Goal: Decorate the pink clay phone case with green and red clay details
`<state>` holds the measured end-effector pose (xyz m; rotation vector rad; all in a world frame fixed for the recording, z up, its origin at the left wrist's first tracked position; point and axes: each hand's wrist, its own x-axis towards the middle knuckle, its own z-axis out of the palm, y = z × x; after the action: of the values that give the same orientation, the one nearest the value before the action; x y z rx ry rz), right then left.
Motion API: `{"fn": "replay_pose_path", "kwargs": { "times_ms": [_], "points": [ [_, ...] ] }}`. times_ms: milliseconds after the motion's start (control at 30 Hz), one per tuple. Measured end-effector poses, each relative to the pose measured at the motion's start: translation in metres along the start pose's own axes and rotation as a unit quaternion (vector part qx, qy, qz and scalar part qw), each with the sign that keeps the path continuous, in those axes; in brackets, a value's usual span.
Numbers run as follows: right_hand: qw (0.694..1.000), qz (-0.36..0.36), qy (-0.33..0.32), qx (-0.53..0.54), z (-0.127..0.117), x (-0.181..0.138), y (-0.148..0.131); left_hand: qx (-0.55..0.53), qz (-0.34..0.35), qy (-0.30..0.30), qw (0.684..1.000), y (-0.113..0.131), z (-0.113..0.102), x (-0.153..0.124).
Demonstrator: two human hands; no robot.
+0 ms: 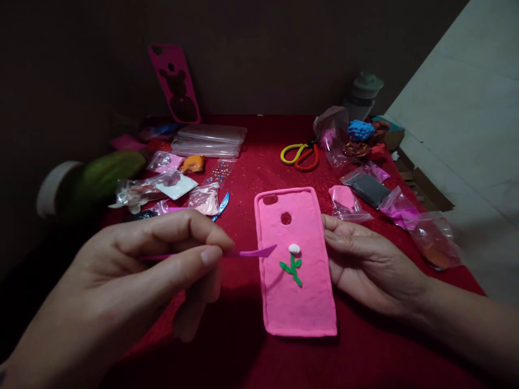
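While pinching a thin pink modelling tool (pixel 251 252) between thumb and forefinger, left hand (pixel 141 270) held low over the red cloth (pixel 251 173), remaining fingers curled loosely beneath; flat pointed blade of the tool aimed rightward, its tip just over the left edge of the pink phone case (pixel 300 302); case lying flat near the middle of the cloth, rectangular with rounded corners, coated in soft matte clay with a slightly lumpy raised rim, pierced near the top by an oval slot and a round hole; small clay flower (pixel 293 262) pressed onto its face, a white rounded bud above a green stem with two narrow leaves; right hand (pixel 365 259) resting at the case's right edge, fingers together and lightly bent, fingertips touching the rim, nothing gripped; beyond, yellow-and-red-handled scissors (pixel 300 155) lying flat; a crumbly blue clay lump (pixel 360 130) among crinkled clear plastic bags; a dark grey sachet (pixel 367 188) to the right; a stack of clear glossy phone cases (pixel 208 140) to the left; a second pink case with a dark cut-out figure (pixel 175 84) propped upright against the dark wall; a strip of tiny gem stickers (pixel 221 172) glinting beside more sachets.
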<state>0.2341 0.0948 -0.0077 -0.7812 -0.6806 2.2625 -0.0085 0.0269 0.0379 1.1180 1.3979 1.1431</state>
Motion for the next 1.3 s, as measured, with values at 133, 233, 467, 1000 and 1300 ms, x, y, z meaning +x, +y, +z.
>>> {"fn": "replay_pose_path", "kwargs": {
  "times_ms": [133, 233, 467, 1000, 1300],
  "points": [
    [1.0, 0.0, 0.015, -0.014, 0.0, 0.0, 0.0, 0.004, -0.003, -0.039, 0.999, -0.007, -0.008, 0.009],
    [1.0, -0.003, 0.016, -0.012, 0.0, -0.001, 0.0, -0.028, 0.002, -0.027, 0.999, -0.008, -0.009, 0.015],
    [1.0, -0.012, 0.009, -0.005, 0.0, 0.0, 0.0, -0.041, 0.011, -0.028, 0.999, -0.006, -0.004, 0.016],
    [1.0, -0.03, 0.007, -0.005, -0.002, 0.002, 0.011, 0.389, 0.307, -0.005, 0.869, -0.045, 0.012, 0.036],
    [0.999, -0.034, 0.034, -0.027, 0.005, 0.007, 0.016, 0.061, -0.004, -0.079, 0.995, -0.029, 0.026, 0.032]
  ]
}}
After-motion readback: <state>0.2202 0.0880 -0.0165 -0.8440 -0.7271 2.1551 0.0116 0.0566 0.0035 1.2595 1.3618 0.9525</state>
